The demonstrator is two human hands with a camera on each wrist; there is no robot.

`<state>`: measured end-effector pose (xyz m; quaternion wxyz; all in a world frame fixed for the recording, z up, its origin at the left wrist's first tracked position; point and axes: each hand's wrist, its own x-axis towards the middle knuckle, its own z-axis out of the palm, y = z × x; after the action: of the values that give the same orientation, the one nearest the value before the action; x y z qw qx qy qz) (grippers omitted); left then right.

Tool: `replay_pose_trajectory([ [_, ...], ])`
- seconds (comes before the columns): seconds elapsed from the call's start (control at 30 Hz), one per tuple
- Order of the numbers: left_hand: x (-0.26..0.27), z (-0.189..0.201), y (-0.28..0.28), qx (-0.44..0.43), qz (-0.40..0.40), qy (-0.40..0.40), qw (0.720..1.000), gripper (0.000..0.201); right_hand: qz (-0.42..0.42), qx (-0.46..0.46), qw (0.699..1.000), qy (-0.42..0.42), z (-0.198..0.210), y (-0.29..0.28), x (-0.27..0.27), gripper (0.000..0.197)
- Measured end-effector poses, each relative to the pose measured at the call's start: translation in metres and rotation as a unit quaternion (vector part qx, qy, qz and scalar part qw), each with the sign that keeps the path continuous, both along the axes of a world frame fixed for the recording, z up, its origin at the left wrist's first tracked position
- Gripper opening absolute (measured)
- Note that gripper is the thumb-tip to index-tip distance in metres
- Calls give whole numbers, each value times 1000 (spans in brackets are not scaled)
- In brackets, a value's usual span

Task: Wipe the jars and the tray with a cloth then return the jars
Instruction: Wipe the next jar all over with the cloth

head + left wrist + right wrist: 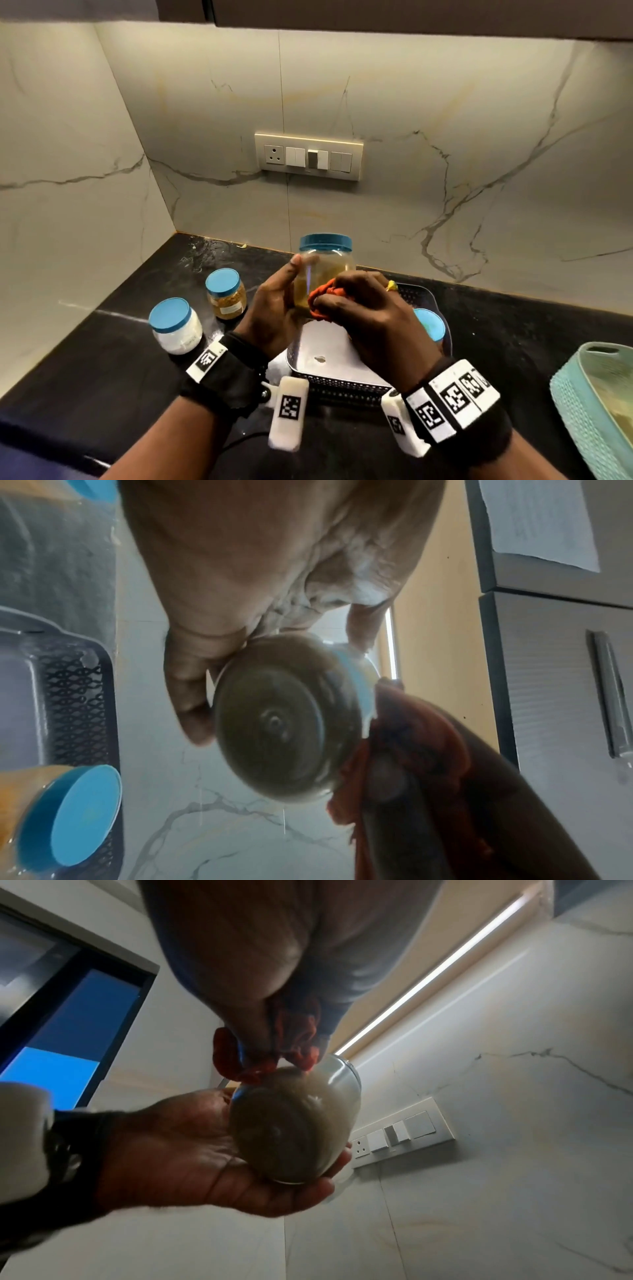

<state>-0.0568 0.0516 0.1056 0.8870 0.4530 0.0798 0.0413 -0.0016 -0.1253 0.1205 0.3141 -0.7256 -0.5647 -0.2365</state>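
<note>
Lifted clear above the far end of the grey perforated plastic tray: a clear plastic jar with a blue screw lid and yellowish-brown filling. Stands upright in the air, long axis vertical, lid on top, and touches neither the tray nor the black stone counter.

Gripped from the tray's left side by the left hand: thumb up along the wall, palm and curled fingers cupped round the lower body, as seen in the right wrist view. Met from the tray's right side by the right hand, with fingers bunched round a crumpled orange-red cloth and pressing it against the jar's near wall. So, held between both hands, and probably in the middle of wiping.

Likely needed next: turning about the vertical axis by the left hand, to bring the far wall round to the cloth.

Left of the tray, on the counter: a small blue-lidded jar of white powder and a small blue-lidded jar of brown grains. Seems natural to set the wiped jar there, on the left hand's side. Inside the tray, at its right edge: one more blue-lidded jar, half hidden behind the right hand and nearer to it.
</note>
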Motion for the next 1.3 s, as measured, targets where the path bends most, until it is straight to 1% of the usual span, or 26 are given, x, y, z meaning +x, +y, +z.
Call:
replay_pose_trajectory([
  [0.03,0,0,0,26,1,10,1000,65,3,-15,1000,-11,-1,0,-2,18],
  [0.1,1,-5,-2,89,6,8,996,79,18,-47,998,-24,-3,0,-7,23],
  [0.17,1,-8,-8,114,14,-9,993,87,28,-53,998,-25,-2,0,-7,23],
  [0.2,1,-9,-11,108,21,-15,994,88,23,-40,999,-14,0,0,-3,23],
  [0.27,2,-8,-15,89,35,-20,995,88,-4,14,999,43,8,0,10,28],
  [0.33,2,-4,-17,79,35,-24,996,88,-35,64,992,103,14,2,22,31],
  [0.37,3,-3,-17,76,37,-25,996,90,-44,76,990,113,15,3,21,31],
  [0.43,4,-2,-14,60,47,-28,997,96,-33,73,992,94,12,5,9,28],
  [0.53,2,0,-7,65,47,-40,996,96,21,-8,1000,13,1,2,-16,22],
  [0.57,1,-1,-6,75,43,-38,996,95,36,-22,999,10,1,-1,-15,21],
  [0.6,0,-2,-6,81,44,-36,995,95,41,-11,999,30,5,-2,-9,21],
  [0.63,-1,-2,-8,81,46,-38,995,95,34,20,997,67,9,-2,0,21],
  [0.7,-1,-1,-14,80,48,-46,995,92,-11,84,989,122,20,-1,20,23],
  [0.73,-1,0,-16,77,49,-47,995,89,-33,97,986,128,23,1,25,25],
  [0.77,0,1,-17,72,51,-47,995,89,-38,98,986,127,23,3,23,26],
  [0.8,1,2,-16,64,55,-46,995,91,-26,90,988,120,20,4,16,27],
  [0.9,1,4,-7,61,55,-40,996,90,35,25,998,36,5,1,-14,24],
  [0.93,1,4,-5,66,51,-41,996,92,45,16,999,26,4,1,-14,23],
  [0.97,1,4,-5,68,48,-41,996,95,45,26,998,44,4,1,-8,22],
  [1.03,1,2,-8,63,42,-43,996,97,15,86,989,120,10,3,11,24],
  [1.1,2,2,-12,58,34,-35,997,95,-33,126,979,160,18,4,24,33],
  [1.13,3,4,-12,49,24,-32,998,92,-40,128,977,168,19,4,24,36],
  [1.2,4,7,-12,9,-5,-40,999,84,-22,109,980,162,17,3,14,35],
  [1.23,5,6,-10,-15,-7,-42,999,84,-4,91,984,151,13,2,7,32],
  [1.3,7,4,-6,-45,14,-45,998,92,22,55,991,117,4,-2,-3,26],
])
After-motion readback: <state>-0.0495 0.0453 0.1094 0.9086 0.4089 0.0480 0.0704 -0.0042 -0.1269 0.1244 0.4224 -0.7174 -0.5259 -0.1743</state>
